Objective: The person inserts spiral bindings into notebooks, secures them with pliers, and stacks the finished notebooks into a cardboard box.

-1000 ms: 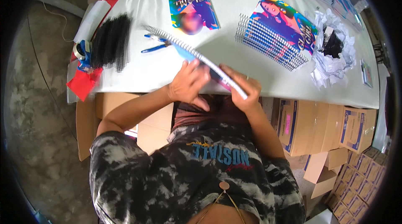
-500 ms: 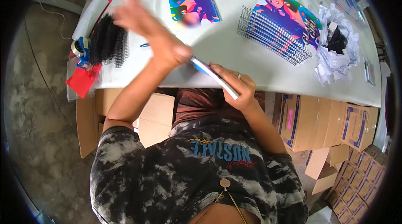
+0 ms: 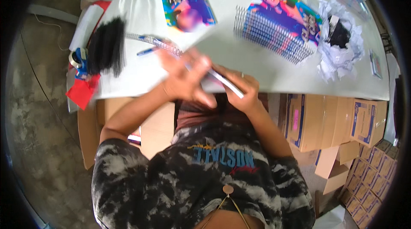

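Note:
My right hand [image 3: 243, 88] grips a thin notebook [image 3: 227, 84], held edge-on above the table's near edge. My left hand [image 3: 188, 75] is beside the notebook's far-left end, fingers stretched apart and blurred by motion. From behind that hand a spiral binding coil [image 3: 150, 39] sticks out toward the left. Whether the coil is threaded into the notebook is hidden by the left hand. A blue pen [image 3: 147, 51] lies on the table just below the coil.
A colourful notebook [image 3: 188, 8] lies farther back. Rows of coils [image 3: 274, 36] rest on illustrated covers to the right, next to crumpled plastic [image 3: 340, 41]. Black coils [image 3: 107, 47], a blue tape dispenser [image 3: 80, 62] and red sheet [image 3: 83, 92] sit left. Cardboard boxes [image 3: 319, 122] stand below.
My left hand has swung down and toward me from over the table to the notebook's end. The coil now shows stretching leftward. My right hand keeps its hold on the notebook.

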`<control>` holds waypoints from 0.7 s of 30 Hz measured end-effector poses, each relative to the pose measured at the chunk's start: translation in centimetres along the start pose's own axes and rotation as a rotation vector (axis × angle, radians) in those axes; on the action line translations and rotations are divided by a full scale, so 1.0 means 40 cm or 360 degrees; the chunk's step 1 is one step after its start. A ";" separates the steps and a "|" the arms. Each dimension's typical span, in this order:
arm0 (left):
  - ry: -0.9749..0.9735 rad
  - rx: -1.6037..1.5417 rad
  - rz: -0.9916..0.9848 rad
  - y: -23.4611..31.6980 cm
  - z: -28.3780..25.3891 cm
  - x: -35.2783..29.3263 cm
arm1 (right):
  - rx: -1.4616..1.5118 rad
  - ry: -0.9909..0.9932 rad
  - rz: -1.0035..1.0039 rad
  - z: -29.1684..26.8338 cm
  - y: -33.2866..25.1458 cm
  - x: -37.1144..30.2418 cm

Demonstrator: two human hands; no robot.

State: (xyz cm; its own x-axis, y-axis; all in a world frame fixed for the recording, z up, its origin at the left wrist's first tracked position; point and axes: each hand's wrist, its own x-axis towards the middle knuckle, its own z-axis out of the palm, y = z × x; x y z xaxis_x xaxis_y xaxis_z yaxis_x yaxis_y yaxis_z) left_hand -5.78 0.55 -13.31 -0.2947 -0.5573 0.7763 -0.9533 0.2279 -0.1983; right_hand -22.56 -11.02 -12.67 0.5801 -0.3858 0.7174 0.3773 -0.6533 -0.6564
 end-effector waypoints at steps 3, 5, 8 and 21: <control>-0.0199 -0.0219 -0.0359 0.043 0.001 -0.004 | 0.0062 -0.0080 -0.0020 0.019 -0.024 -0.009; -0.0292 -0.0335 -0.0570 0.052 0.016 0.010 | 0.0023 0.0003 0.0076 0.020 -0.018 -0.016; -0.0246 -0.0370 -0.0248 0.074 0.020 -0.033 | 0.0003 0.0069 0.0054 0.019 -0.005 -0.010; 0.0358 0.0060 -0.0228 0.002 0.028 0.096 | 0.0006 -0.0042 0.0079 0.013 -0.024 -0.002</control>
State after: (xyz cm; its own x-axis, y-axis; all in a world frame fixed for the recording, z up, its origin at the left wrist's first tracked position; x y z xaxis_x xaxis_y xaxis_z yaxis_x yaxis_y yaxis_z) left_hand -7.06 -2.46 -11.03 -0.1385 -0.3893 0.9107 -0.9872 0.1274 -0.0957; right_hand -22.60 -10.02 -12.24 0.6173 -0.4003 0.6773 0.3499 -0.6313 -0.6921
